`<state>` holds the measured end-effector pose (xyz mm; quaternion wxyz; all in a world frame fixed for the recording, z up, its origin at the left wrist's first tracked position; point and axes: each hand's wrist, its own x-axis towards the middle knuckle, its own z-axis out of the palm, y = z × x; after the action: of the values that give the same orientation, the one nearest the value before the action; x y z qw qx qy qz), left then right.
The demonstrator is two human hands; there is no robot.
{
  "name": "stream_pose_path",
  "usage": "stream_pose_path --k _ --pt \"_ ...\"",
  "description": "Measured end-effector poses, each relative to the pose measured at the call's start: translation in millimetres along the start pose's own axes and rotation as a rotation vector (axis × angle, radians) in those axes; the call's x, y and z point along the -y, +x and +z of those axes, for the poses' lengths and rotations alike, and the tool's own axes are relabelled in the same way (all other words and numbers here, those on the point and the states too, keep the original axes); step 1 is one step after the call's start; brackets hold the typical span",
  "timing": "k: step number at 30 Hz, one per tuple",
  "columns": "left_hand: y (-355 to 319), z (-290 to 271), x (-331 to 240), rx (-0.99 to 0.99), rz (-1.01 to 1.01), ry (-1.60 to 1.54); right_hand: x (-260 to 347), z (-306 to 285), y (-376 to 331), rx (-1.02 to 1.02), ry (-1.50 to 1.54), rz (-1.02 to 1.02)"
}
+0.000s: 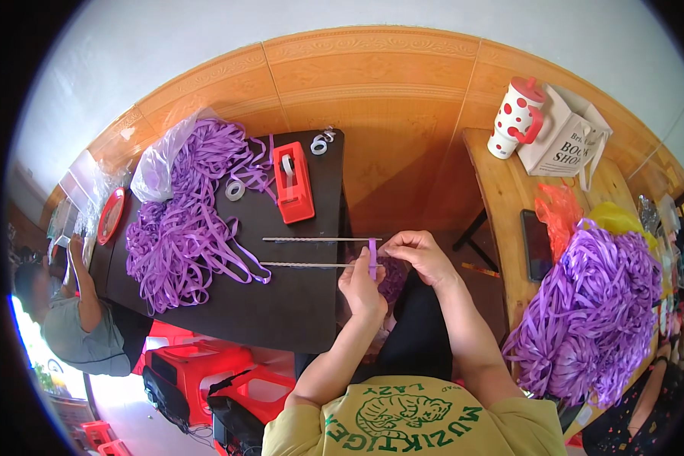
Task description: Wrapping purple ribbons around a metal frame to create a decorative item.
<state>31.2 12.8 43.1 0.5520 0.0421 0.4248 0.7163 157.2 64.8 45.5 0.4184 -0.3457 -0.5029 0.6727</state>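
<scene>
Two thin pale rods [304, 239] jut out side by side over the right edge of the dark table. A short band of purple ribbon [372, 249] spans both rods near their right ends. My left hand [362, 290] is closed, thumb and fingers pinching this ribbon by the nearer rod. Just right of the band, my right hand [422, 257] has its fingertips pressed together beside the farther rod; what they hold is too small to make out. A large heap of loose purple ribbon [178, 247] lies on the table to the left, partly in a clear plastic bag [153, 176].
A red tape dispenser [293, 184] and tape rolls [235, 190] sit on the dark table [296, 311]. The wooden table at right bears a phone [536, 245], a spotted tumbler [515, 121], a tote bag [561, 140] and more purple ribbon [589, 319]. Another person [80, 319] is at far left.
</scene>
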Motion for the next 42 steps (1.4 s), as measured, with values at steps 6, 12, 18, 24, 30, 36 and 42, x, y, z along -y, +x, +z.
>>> stream_pose_path --k 6,12,18,24,30,36,42 --pt "4 -3 1 -0.012 -0.015 0.058 -11 0 1 0.007 0.045 0.025" --pt "-5 6 -8 -0.047 -0.053 -0.013 -17 -3 4 0.047 0.121 0.078" --pt "-4 -1 -7 0.017 -0.083 0.053 -34 -8 11 0.111 0.156 0.021" --pt "-7 -15 -3 0.131 -0.049 -0.013 -39 8 20 0.257 0.263 0.121" --pt "-12 -15 -4 0.182 -0.065 -0.064 -41 19 29 0.307 0.438 0.125" --pt "-11 -19 4 0.202 0.031 -0.170 -46 23 45 0.466 0.478 0.045" --pt "-4 -24 12 0.191 0.023 -0.226 -53 29 52 0.436 0.440 0.020"
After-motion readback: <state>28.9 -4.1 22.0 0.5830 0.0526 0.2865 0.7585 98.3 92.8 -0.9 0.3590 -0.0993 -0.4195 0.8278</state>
